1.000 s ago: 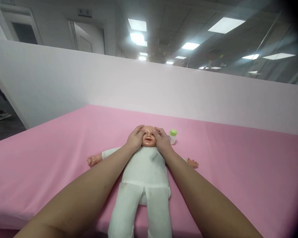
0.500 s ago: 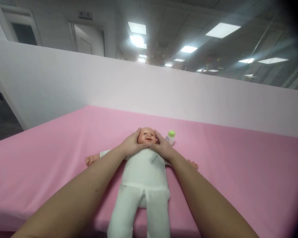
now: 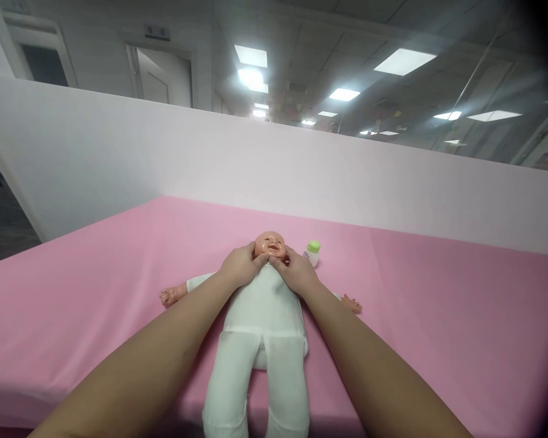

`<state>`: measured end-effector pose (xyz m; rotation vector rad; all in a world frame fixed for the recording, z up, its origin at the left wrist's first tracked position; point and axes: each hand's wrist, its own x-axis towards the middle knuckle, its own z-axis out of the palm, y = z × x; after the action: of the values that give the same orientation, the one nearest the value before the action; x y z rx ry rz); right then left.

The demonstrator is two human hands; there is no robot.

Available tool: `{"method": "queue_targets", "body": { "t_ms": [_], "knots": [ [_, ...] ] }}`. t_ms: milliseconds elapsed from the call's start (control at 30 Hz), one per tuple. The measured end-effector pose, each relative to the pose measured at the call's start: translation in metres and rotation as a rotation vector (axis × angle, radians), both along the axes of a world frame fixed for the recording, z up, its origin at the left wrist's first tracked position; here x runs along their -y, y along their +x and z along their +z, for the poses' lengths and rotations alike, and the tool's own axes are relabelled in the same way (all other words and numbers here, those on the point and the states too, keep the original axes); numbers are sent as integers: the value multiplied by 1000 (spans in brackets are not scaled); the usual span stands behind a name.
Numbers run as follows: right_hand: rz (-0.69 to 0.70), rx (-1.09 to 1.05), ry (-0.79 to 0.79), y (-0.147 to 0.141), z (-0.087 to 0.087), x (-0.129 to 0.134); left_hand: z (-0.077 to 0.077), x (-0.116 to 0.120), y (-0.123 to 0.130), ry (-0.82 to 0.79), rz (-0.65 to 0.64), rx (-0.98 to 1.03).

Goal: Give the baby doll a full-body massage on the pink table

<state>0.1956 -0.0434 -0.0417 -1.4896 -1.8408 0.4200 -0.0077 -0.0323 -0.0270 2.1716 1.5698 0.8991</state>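
A baby doll (image 3: 267,304) in white clothes lies on its back with its arms spread out and its legs toward me. My left hand (image 3: 243,264) curves round one side of the doll's neck and jaw, the thumb at the chin. On the other side my right hand (image 3: 296,269) grips in the same way, so both thumbs nearly meet under the chin. The fingers partly hide behind the doll's head (image 3: 270,243), which tips slightly back. Just beyond my right hand stands a small clear bottle (image 3: 313,254) with a green cap, its lower part partly covered by that hand.
A pink padded surface (image 3: 429,316) bears the doll and the bottle. Behind it runs a white low wall (image 3: 301,164), with dark glass above that mirrors or shows ceiling lights. At the back left there is a door (image 3: 153,79).
Both hands have slid from the sides of the doll's head down to the jaw and neck. The doll's head now tips further back, and its body appears slightly shifted.
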Motion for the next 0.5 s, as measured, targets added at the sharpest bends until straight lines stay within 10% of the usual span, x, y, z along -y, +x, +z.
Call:
{"method": "queue_targets", "body": {
  "t_ms": [500],
  "knots": [
    [141,-382,-9,12,-10,-7,-14,-13,-5,4,40,131]
  ]
}}
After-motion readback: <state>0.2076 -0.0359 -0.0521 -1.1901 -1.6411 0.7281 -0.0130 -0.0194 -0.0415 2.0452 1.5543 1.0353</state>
